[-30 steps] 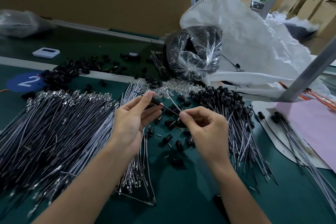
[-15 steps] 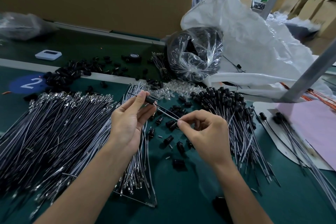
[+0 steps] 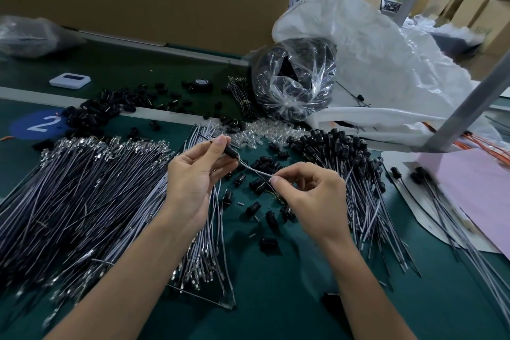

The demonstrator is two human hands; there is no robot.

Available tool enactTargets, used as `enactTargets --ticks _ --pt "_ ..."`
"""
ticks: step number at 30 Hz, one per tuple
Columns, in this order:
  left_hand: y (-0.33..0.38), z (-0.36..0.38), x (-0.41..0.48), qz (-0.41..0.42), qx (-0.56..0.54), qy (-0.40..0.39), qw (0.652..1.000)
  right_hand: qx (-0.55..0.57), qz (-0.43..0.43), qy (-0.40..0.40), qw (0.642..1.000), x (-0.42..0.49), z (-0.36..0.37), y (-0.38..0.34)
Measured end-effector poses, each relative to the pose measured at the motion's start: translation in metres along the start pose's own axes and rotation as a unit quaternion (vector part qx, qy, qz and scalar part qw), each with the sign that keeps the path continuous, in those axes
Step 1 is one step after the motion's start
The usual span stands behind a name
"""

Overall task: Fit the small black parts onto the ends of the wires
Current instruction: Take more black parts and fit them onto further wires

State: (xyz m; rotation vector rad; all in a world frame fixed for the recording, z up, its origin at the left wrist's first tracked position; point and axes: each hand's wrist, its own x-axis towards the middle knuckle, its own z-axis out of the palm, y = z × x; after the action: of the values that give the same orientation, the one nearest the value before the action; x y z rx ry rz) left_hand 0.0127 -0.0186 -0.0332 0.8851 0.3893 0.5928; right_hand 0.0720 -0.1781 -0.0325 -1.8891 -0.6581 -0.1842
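Obs: left hand (image 3: 193, 176) holds one small black part (image 3: 230, 151) up over the counter (image 3: 276, 298), thumb and forefinger clamped across its barrel. A thin dark strand shows past the fingertip on the far side. The right hand (image 3: 311, 196) has thumb and forefinger pinched together on a thin grey wire (image 3: 255, 170), the other fingers curled under. The wire runs from that pinch up and left to the near end of the part; how deep it sits inside cannot be read from this view. Handling: the part looks light, rigid and smooth-sided, likely to roll or twist, so grip it across the barrel. The wire is light and limp and bows between the hands, so take it close to the tip or it may buckle when pushed. Bare wires (image 3: 82, 188) are heaped at left and capped wires (image 3: 345, 163) fan out at right, with loose black parts (image 3: 256, 182) scattered between them on the counter.
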Motion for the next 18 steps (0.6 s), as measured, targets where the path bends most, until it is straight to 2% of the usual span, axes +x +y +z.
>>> enactTargets --ticks 18 --pt "-0.0045 -0.0011 0.0 -0.009 -0.001 -0.003 1.0 0.022 0.012 0.001 1.0 -0.0005 -0.0007 0.0002"
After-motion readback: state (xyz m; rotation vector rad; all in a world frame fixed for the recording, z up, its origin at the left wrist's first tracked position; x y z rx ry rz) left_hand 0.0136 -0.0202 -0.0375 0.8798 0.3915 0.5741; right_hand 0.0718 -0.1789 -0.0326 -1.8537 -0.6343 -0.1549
